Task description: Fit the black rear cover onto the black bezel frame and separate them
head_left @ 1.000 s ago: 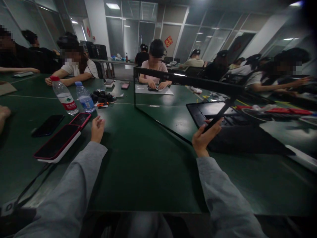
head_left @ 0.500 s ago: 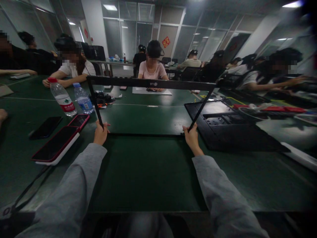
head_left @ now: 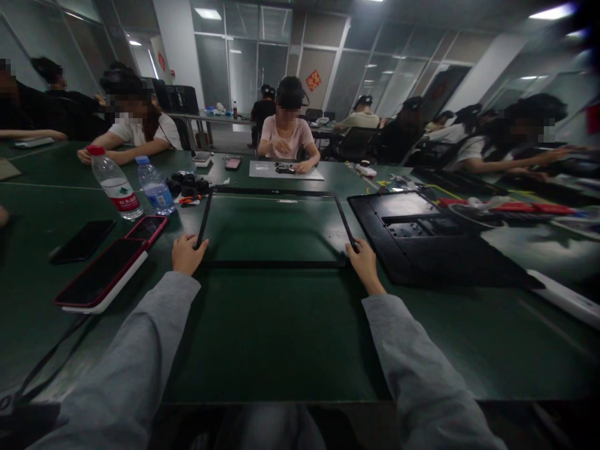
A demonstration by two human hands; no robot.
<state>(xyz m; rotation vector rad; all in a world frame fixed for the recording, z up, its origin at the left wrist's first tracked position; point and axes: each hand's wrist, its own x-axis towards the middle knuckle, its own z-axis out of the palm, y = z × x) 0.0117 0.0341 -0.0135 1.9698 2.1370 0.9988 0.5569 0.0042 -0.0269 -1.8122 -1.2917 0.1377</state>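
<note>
A thin black rectangular screen bezel [head_left: 276, 264], an empty frame, is held low over the green table [head_left: 281, 337] in front of me. On its left side bar, near the front corner, my left hand [head_left: 187, 253] is closed. My right hand [head_left: 362, 262] grips the opposite side bar near its front corner. The far bar carries a small pale logo. Whether the frame touches the table I cannot tell. Just right of my right hand lies a black plastic back cover [head_left: 431, 250] with a recessed middle.
At left are a red-capped bottle [head_left: 119, 190], a blue-capped bottle [head_left: 157, 192], a black phone [head_left: 84, 240] and a red-edged phone [head_left: 105, 272] on a white block. Black items with orange parts [head_left: 190, 187] lie behind. A person [head_left: 287, 128] sits opposite; others work around.
The bezel's far bar has come down from a raised tilt to lie nearly flat. Both hands keep their hold at its sides. The person opposite has lifted one hand.
</note>
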